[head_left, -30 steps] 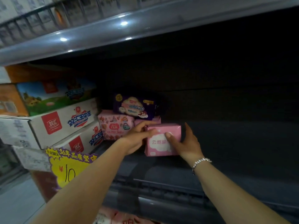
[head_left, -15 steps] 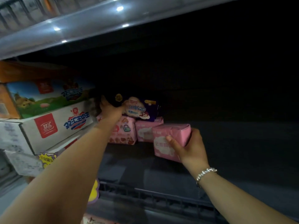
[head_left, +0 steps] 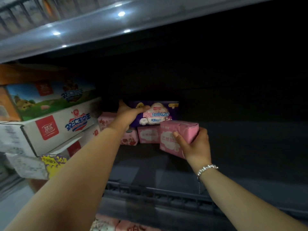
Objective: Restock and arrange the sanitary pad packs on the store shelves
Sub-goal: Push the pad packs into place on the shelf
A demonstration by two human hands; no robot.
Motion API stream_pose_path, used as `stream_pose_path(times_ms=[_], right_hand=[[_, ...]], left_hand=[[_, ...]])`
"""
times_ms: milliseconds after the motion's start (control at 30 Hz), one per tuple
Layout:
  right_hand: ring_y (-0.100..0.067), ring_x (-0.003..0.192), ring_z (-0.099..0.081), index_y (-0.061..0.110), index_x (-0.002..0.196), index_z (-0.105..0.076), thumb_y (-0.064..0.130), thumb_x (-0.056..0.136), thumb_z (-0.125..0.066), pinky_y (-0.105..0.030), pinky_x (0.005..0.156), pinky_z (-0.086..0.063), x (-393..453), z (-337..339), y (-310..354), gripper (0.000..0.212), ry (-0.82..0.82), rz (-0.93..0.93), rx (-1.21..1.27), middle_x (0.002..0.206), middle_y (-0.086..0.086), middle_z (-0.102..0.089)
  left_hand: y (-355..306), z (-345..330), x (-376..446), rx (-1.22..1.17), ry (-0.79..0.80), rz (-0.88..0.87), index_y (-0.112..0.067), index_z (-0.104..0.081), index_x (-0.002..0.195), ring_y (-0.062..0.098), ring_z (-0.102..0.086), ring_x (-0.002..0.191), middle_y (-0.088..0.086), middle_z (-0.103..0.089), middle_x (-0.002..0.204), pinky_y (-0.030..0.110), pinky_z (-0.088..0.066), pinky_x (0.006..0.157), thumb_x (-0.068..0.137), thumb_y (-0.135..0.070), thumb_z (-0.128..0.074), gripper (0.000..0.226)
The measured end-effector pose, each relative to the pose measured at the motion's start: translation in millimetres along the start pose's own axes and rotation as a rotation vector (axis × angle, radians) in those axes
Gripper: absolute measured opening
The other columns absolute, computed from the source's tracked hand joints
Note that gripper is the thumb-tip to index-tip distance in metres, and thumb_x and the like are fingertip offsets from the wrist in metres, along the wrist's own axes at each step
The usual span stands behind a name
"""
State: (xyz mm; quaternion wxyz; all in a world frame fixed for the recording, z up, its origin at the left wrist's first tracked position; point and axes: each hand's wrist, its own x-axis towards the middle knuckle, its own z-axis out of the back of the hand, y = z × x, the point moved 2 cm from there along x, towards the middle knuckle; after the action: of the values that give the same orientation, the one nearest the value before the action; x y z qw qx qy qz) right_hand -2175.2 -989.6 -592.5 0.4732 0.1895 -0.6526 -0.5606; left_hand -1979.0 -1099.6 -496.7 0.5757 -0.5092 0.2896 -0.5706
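On a dark shelf (head_left: 233, 147), my right hand (head_left: 195, 145) grips a pink pad pack (head_left: 176, 135) by its right end and holds it slightly tilted above the shelf floor. Behind it stand another pink pack (head_left: 148, 135) and a patterned pink pack (head_left: 131, 139). A purple pad pack (head_left: 158, 114) lies on top of them. My left hand (head_left: 128, 112) reaches in and grips the purple pack's left end, thumb along its top edge. One more pink pack (head_left: 106, 118) sits at the far left of the row.
Stacked cardboard cartons (head_left: 50, 124) fill the shelf's left side, with a yellow and purple price tag (head_left: 53, 162) below them. A grey shelf (head_left: 83, 27) hangs overhead. A low wire rail (head_left: 158, 195) runs along the front edge. More pink packs (head_left: 116, 224) lie on the shelf beneath.
My left hand left the pink pack, reached up and back, and closed on the purple pack's left end. My right hand alone keeps the pink pack, now slightly right and tilted.
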Motion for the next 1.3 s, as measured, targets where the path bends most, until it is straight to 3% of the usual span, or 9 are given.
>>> stream_pose_path(times_ms=[167, 333, 433, 533, 667, 767, 1000, 1200, 1300], right_hand=[[-0.028, 0.102, -0.059, 0.009, 0.111, -0.047, 0.037, 0.069, -0.083, -0.039, 0.088, -0.050, -4.2, 13.2, 12.5, 0.062, -0.077, 0.016, 0.012, 0.113, -0.015, -0.056], [-0.020, 0.099, -0.058, 0.017, 0.107, -0.043, 0.036, 0.071, -0.082, -0.027, 0.077, -0.047, -42.4, 26.3, 48.5, 0.056, -0.074, 0.027, 0.072, 0.113, -0.009, -0.056], [-0.016, 0.102, -0.057, 0.014, 0.118, -0.043, 0.039, 0.072, -0.080, -0.022, 0.072, -0.048, -89.9, 31.3, 66.9, 0.065, -0.021, -0.035, 0.122, 0.117, -0.003, -0.053], [-0.012, 0.102, -0.055, 0.014, 0.126, -0.041, 0.039, 0.073, -0.078, -0.016, 0.067, -0.045, -144.7, 33.0, 76.6, 0.069, 0.024, -0.132, 0.187, 0.118, 0.002, -0.051], [-0.016, 0.101, -0.059, 0.019, 0.114, -0.042, 0.041, 0.073, -0.078, -0.033, 0.082, -0.052, -215.2, 26.5, 74.2, 0.059, 0.103, -0.220, 0.191, 0.115, -0.001, -0.057], [-0.017, 0.096, -0.060, 0.016, 0.110, -0.044, 0.038, 0.072, -0.079, -0.030, 0.077, -0.049, -263.7, 17.1, 63.8, 0.056, 0.171, -0.273, 0.190, 0.110, -0.002, -0.059], [-0.014, 0.101, -0.059, 0.021, 0.121, -0.042, 0.050, 0.069, -0.077, -0.032, 0.088, -0.051, -355.2, -3.8, 35.0, 0.069, 0.369, -0.414, 0.107, 0.116, 0.003, -0.058], [-0.017, 0.093, -0.057, 0.016, 0.118, -0.041, 0.041, 0.078, -0.074, -0.024, 0.068, -0.045, -396.8, -24.6, 14.9, 0.058, 0.446, -0.474, 0.007, 0.111, -0.003, -0.058], [-0.018, 0.093, -0.059, 0.017, 0.115, -0.042, 0.042, 0.076, -0.075, -0.029, 0.073, -0.048, -411.8, -34.0, 0.8, 0.057, 0.460, -0.509, -0.043, 0.111, -0.003, -0.059]], left_hand=[[-6.6, 12.9, -48.0, -0.246, -0.162, -0.004, -0.009, -0.037, 0.135, 0.022, -0.057, 0.111, 0.003, -0.053, 0.123, 0.035, -0.050, 0.095, 0.064, -0.029, -0.089, 0.090], [-7.3, 66.9, -103.2, -0.414, -0.293, 0.084, -0.013, -0.043, 0.120, 0.025, -0.065, 0.101, 0.006, -0.062, 0.114, 0.047, -0.054, 0.089, 0.030, -0.064, -0.090, 0.113], [0.2, 98.9, -157.7, -0.447, -0.344, 0.093, -0.015, -0.040, 0.127, 0.017, -0.059, 0.104, -0.004, -0.056, 0.104, 0.037, -0.050, 0.094, 0.061, -0.042, -0.089, 0.087], [28.0, 130.5, -205.7, -0.549, -0.350, 0.097, -0.024, -0.043, 0.132, 0.017, -0.061, 0.109, -0.006, -0.059, 0.119, 0.041, -0.050, 0.096, 0.044, -0.055, -0.092, 0.106], [72.3, 164.1, -271.6, -0.644, -0.439, 0.222, -0.023, -0.046, 0.123, 0.024, -0.067, 0.102, 0.004, -0.061, 0.120, 0.050, -0.054, 0.089, 0.060, -0.036, -0.090, 0.079], [109.5, 178.9, -316.6, -0.704, -0.553, 0.302, -0.015, -0.049, 0.112, 0.028, -0.067, 0.101, 0.011, -0.064, 0.116, 0.053, -0.054, 0.088, 0.068, -0.026, -0.087, 0.059], [198.4, 193.7, -410.6, -0.737, -0.738, 0.681, -0.014, -0.045, 0.112, 0.028, -0.066, 0.090, 0.009, -0.061, 0.109, 0.049, -0.056, 0.083, 0.071, -0.041, -0.082, 0.061], [291.1, 200.6, -455.0, -0.807, -0.922, 0.862, -0.004, -0.058, 0.109, 0.030, -0.070, 0.084, 0.013, -0.069, 0.102, 0.053, -0.058, 0.076, 0.071, -0.045, -0.082, 0.061], [332.1, 189.7, -475.1, -0.671, -0.970, 0.950, -0.005, -0.054, 0.104, 0.032, -0.066, 0.090, 0.017, -0.065, 0.109, 0.047, -0.057, 0.080, 0.074, -0.045, -0.079, 0.056]])
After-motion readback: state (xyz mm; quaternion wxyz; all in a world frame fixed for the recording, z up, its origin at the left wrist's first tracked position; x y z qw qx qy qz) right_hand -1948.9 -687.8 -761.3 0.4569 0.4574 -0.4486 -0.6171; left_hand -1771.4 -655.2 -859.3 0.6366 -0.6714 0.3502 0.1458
